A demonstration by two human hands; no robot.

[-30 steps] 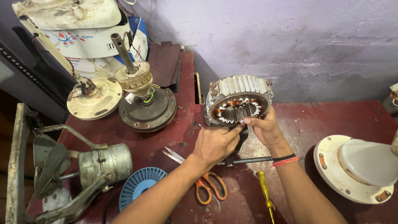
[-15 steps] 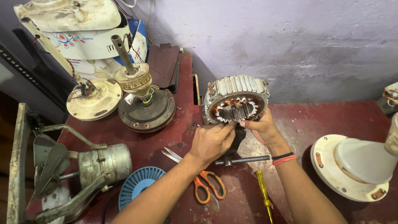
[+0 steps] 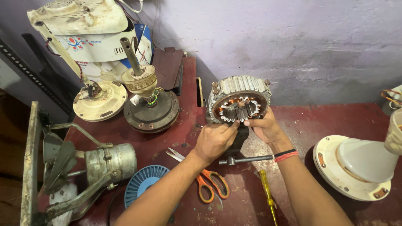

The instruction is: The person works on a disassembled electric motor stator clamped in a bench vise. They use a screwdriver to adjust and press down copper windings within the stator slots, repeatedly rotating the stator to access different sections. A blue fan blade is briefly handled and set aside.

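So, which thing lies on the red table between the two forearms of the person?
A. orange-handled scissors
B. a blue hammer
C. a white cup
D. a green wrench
A: the orange-handled scissors lie open on the table between the forearms, while the left hand and the right hand touch the motor stator above.

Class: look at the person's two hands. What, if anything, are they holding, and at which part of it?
Both the left hand and right hand grip the motor stator, standing on edge, at the lower front rim, fingertips at its copper windings.
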